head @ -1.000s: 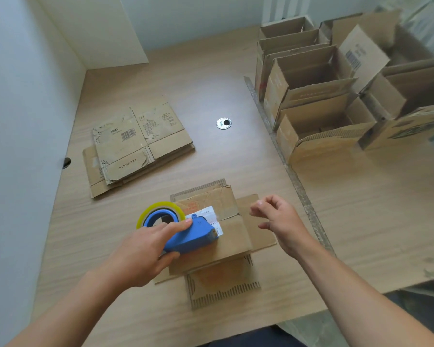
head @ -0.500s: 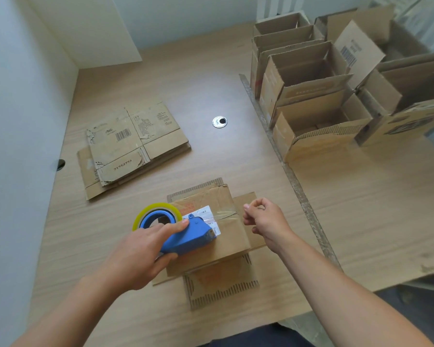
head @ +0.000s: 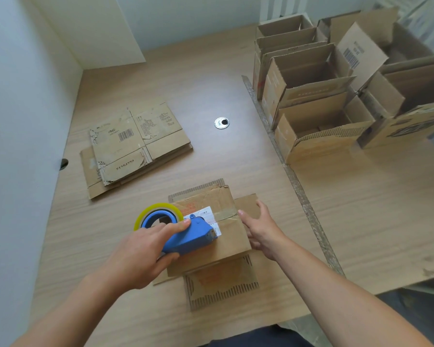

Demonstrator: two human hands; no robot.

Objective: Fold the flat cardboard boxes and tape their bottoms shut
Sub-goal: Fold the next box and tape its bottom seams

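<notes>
Near the front edge of the wooden desk (head: 211, 91), a small cardboard box (head: 229, 244) sits bottom-up with its open flaps splayed flat on the desk around it. The near flap (head: 221, 286) shows torn corrugation. The box's upturned bottom looks close to square, so its long axis is hard to call. The seam between the closed flaps runs left to right, and a strip of clear tape (head: 224, 216) lies along its right part. The left hand (head: 140, 256) grips a blue tape dispenser (head: 188, 237) resting on the box's left half, index finger stretched along the top and the other fingers curled round the body. The dispenser's long axis follows the seam. Its yellowish tape roll (head: 156, 215) overhangs the box's left side, and its cutter end points right and a little toward the person, over a white label (head: 207, 214). The right hand (head: 262, 230) is flat against the box's right edge, fingers straight and close together, fingertips at the end of the tape strip. A stack of flat cardboard boxes (head: 135, 144) lies well apart at far left. A row of folded boxes (head: 311, 106) stands open-topped at far right, with a round metal grommet (head: 221, 122) in the desk between them.
</notes>
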